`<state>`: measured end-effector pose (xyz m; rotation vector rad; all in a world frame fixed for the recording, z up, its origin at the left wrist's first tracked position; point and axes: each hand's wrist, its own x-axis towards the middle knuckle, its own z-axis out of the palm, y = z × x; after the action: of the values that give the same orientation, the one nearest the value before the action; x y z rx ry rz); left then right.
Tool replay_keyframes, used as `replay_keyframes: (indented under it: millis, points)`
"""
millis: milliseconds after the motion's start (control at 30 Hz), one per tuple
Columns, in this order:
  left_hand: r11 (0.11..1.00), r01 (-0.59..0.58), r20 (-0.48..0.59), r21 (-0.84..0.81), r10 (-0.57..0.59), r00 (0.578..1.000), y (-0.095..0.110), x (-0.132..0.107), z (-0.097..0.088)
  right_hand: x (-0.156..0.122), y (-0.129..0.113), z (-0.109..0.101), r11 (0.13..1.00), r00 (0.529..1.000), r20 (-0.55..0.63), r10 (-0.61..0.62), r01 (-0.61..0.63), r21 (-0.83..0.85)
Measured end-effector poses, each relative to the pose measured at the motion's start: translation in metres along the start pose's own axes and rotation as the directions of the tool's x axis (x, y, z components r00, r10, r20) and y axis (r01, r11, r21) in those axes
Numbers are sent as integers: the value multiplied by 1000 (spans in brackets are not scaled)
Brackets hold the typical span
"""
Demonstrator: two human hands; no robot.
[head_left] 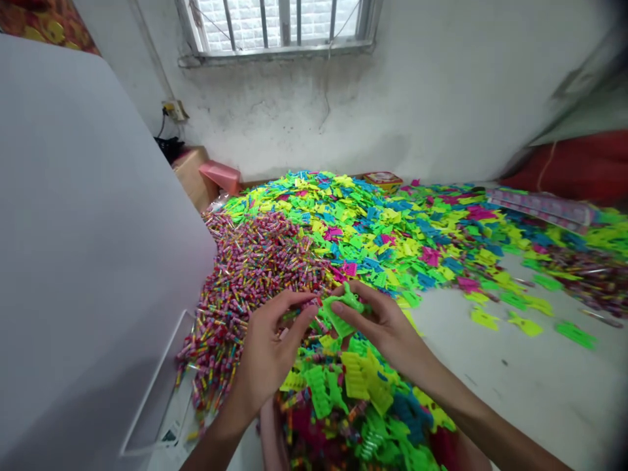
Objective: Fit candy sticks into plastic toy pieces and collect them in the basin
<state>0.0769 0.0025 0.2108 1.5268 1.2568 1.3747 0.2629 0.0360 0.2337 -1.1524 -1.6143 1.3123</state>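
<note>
While right fingers [354, 318] clamp a green piece [336, 322], left fingers [290, 299] curl beside it, grip unclear

Surface [530, 392]: pale, bare in part right of the right hand [387, 320], one dark speck [504, 362] there. On it: sticks [255, 261], one heap, multicoloured, mostly pink, beyond and left of the left hand [269, 343]; plastic pieces [338, 203], one broad heap, green, yellow, blue, pink, beyond both hands, meeting the sticks; loose pieces [524, 324], right of the right hand; second stick batch [598, 278], farther right.
</note>
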Motion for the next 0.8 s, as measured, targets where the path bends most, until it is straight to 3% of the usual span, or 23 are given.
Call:
replay_keyframes:
  millis: [167,333,433,667,800]
  points:
    - [1000,-2,-70,-4,1,998,1,-5,3,-5,-1,0,999,998,-64,2,-5,-42]
    - [984,123,7,-132,-124,992,4,-8,7,-10,2,4,1000,995,-102,6,-7,-12]
    - [976,128,5,-178,-129,992,7,-8,10,-12,3,6,1000,992,-128,17,-16,8]
    - [973,168,-24,-161,-174,985,7,-5,15,-14,5,6,997,993,-114,3,-13,-83]
    - [977,180,-5,-112,-181,983,4,-7,11,-16,9,6,993,996,-73,-58,50,-107]
